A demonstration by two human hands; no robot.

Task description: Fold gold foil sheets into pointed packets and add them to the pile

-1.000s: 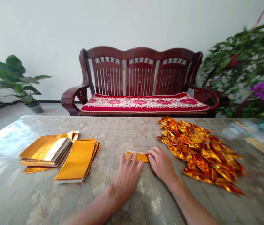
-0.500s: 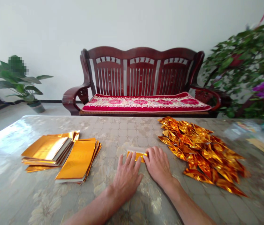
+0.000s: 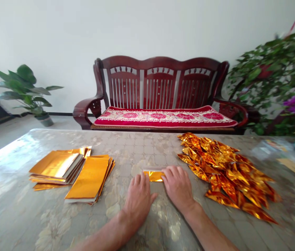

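One gold strip (image 3: 155, 176) lies on the table (image 3: 137, 146) between left hand (image 3: 138, 194) and right hand (image 3: 178, 184), fingers touching its ends; whether they grip, I cannot tell. Two paper stacks (image 3: 88, 178) and one foil heap (image 3: 222, 167) lie apart.

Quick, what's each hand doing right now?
Left hand: open, palm down, touching the left end of the gold strip.
Right hand: at the gold strip's right end; whether it's gripping can't be told.

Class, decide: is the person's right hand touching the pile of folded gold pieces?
Apart: the head view shows patterned tabletop between the right hand and the folded gold pieces.
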